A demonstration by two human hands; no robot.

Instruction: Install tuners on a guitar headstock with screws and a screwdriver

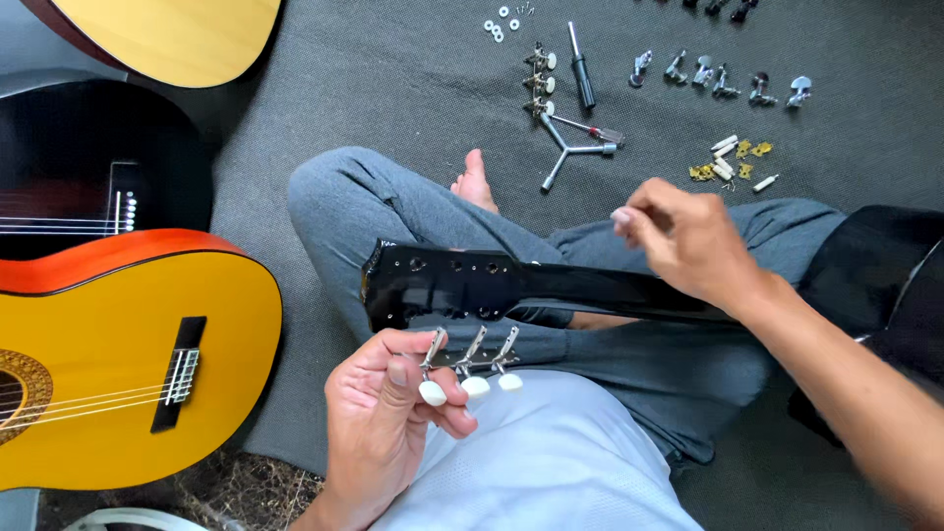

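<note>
L hand (pixel 379 423) pinches a 3-peg tuner strip (pixel 470 366) w/ white buttons, thumb & fingers closed on it, just below the black guitar headstock (pixel 438 283) lying across the person's lap. R hand (pixel 688 241) hovers over the neck (pixel 600 291), fingertips pinched together; can't tell if anything's between them. On the grey mat (pixel 393 79): Y-shaped wrench (pixel 570 152), screwdriver (pixel 582 69), loose tuners (pixel 718 77). Orange guitar (pixel 128 354) off to the left.

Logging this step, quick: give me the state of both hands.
Left hand: closed on the tuner set at the black headstock.
Right hand: fingers pinched above the neck; contents cannot be told.
</note>
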